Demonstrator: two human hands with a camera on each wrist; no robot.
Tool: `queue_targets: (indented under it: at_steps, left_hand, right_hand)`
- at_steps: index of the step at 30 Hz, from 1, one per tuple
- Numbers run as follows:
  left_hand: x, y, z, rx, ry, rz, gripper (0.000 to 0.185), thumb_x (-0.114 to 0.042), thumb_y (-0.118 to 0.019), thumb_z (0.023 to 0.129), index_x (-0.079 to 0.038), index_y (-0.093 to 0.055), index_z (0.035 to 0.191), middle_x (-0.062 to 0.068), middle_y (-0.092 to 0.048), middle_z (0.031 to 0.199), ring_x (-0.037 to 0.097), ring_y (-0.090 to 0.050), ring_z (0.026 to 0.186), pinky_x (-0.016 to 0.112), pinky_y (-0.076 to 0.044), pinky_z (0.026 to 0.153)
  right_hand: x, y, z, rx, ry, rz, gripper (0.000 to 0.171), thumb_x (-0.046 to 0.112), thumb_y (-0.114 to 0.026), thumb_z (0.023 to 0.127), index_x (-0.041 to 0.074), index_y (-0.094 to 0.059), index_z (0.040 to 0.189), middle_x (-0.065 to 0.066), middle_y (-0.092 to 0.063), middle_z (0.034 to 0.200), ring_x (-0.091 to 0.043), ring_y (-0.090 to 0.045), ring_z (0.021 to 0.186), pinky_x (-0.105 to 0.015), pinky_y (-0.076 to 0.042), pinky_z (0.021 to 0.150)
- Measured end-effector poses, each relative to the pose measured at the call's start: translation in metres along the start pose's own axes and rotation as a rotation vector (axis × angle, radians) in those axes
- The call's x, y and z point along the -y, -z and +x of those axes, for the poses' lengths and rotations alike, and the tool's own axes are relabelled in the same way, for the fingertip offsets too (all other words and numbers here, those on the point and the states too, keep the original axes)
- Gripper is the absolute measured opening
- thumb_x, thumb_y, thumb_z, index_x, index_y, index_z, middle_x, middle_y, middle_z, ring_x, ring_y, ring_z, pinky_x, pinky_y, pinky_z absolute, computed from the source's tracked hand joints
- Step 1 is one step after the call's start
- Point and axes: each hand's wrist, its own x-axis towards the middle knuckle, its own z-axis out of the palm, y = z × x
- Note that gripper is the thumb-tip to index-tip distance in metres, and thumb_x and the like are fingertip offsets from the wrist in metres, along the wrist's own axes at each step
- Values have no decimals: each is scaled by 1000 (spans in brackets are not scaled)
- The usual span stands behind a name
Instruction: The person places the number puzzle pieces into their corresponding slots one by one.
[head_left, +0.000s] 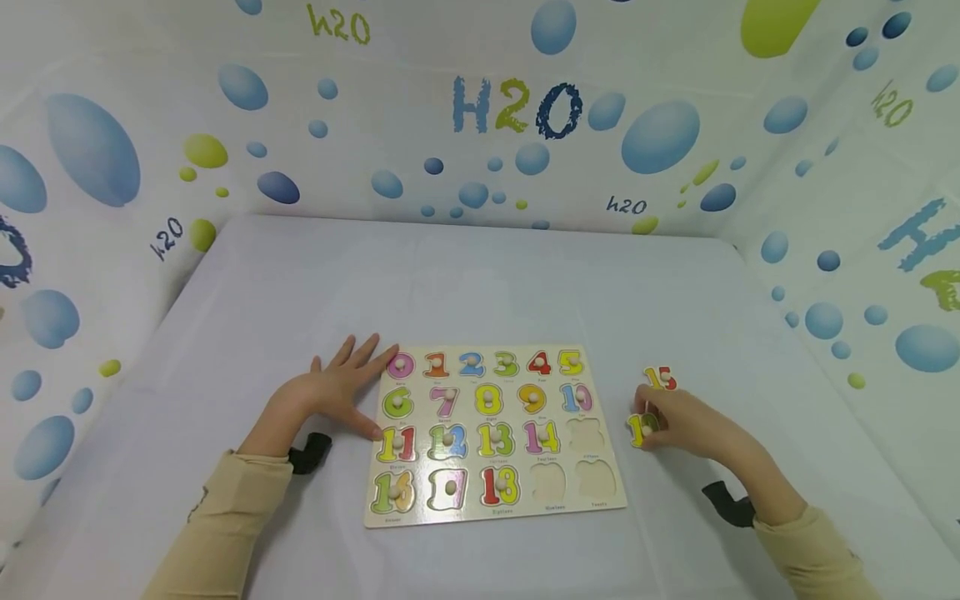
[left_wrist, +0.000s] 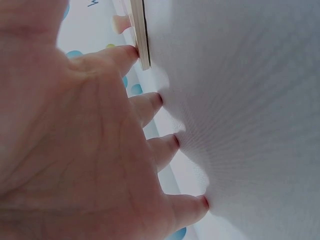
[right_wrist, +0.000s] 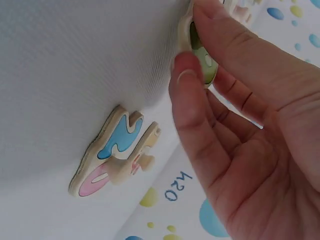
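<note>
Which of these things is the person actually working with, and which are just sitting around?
In use:
- number puzzle board, three slots empty
- yellow-green number piece, pinched by right hand
- left hand, flat beside the board
- red-yellow 15 piece, waiting on the table
- blue-pink piece, also loose

Just there:
- white table cover
- bubble-patterned walls

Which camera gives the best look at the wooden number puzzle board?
The head view: the whole number puzzle board lies flat, showing its numbers and three empty slots. The left wrist view catches only its thin edge beside the left hand; the right wrist view hardly shows it.
</note>
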Motion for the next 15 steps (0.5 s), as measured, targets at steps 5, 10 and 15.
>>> queue_targets:
  at_steps: [5,10,15]
  left_hand:
    - [1,-1,0,3,-5,7,118,-50,-83,60,-6,-18,149,24,0,152,48,10,134,75,2,92]
    - [0,0,1,9,-5,10,118,-50,-83,61,-6,-17,149,24,0,152,48,9,134,75,2,92]
    - [0,1,2,7,0,14,119,-51,-83,61,-7,-17,149,24,0,152,47,10,134,75,2,92]
  right_hand:
    - [0,5,-1,1,64,12,29,0,-76,76,10,-55,94,7,-50,71,-11,-48,65,-24,-45,56]
    - [4,10,-2,4,90,37,20,-6,-65,82,10,-58,93,8,-54,71,-8,-52,62,-24,-48,55]
    - [14,12,-1,-48,106,96,15,-3,-62,86,10,-59,92,6,-57,73,-9,-57,61,-25,-50,57]
